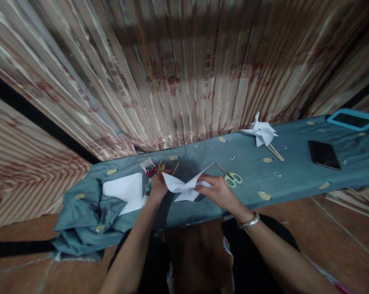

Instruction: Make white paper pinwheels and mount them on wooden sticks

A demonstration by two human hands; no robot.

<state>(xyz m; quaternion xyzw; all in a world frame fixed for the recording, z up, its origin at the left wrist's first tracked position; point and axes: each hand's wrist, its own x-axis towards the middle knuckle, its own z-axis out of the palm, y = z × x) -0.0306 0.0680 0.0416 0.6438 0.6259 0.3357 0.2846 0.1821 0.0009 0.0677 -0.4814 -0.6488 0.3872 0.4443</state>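
My left hand (158, 185) and my right hand (218, 192) both hold a partly folded white paper (186, 187) just above a narrow surface draped in blue-grey cloth (248, 179). The left hand pinches the paper's left edge. With a silver bangle on its wrist, the right hand grips the folded middle from the right. A glue stick (147, 189) lies just left of my left hand. Scissors with pale green handles (231, 177) rest right behind my right hand.
A white sheet (124, 191) lies at the left. A small box (148, 166) and wooden sticks (164, 165) sit behind my left hand. A finished white paper pinwheel on a stick (262, 132), a dark phone (323, 154) and a blue-framed tablet (352, 119) are to the right. A striped curtain hangs behind.
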